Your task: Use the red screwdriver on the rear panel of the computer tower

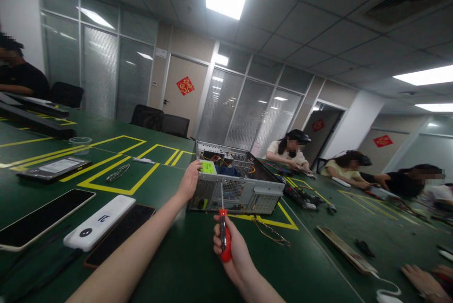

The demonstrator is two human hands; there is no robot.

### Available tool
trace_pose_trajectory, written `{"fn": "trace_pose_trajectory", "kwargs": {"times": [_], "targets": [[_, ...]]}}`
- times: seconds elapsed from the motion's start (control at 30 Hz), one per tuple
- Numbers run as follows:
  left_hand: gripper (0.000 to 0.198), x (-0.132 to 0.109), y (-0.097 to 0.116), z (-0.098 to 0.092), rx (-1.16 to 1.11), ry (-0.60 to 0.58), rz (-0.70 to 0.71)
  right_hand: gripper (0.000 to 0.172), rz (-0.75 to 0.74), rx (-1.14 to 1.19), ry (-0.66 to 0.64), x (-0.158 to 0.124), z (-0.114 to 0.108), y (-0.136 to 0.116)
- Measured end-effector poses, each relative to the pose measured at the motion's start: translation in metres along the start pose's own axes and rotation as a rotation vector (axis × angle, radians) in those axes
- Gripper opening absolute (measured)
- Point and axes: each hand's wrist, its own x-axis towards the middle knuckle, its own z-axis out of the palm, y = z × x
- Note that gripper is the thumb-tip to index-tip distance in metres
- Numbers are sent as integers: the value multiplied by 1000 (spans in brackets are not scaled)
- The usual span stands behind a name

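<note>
An opened metal computer case lies on its side on the green table, its rear panel facing me. In its left part sits a power supply with a bright green label; wires show inside. My left hand grips the case's left rear corner beside that label, part of its fingers hidden. Closed around a red and black screwdriver, my right hand is in front of the case. The screwdriver's shaft points up at the rear panel; I cannot tell whether its tip touches a screw.
Left of my arm lie a white power bank, phones, a hard drive and a clear cup. Bundled wires lie right of the case. Farther right are a charging phone, another person's hand and several people working.
</note>
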Motion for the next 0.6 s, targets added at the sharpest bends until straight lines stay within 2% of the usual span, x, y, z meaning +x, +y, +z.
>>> {"fn": "trace_pose_trajectory", "kwargs": {"times": [0.27, 0.6], "targets": [[49, 0, 2, 0, -5, -1, -1, 30, 66, -1, 21, 4, -1, 6], [50, -1, -2, 0, 7, -7, -12, 38, 56, -4, 10, 4, -2, 6]]}}
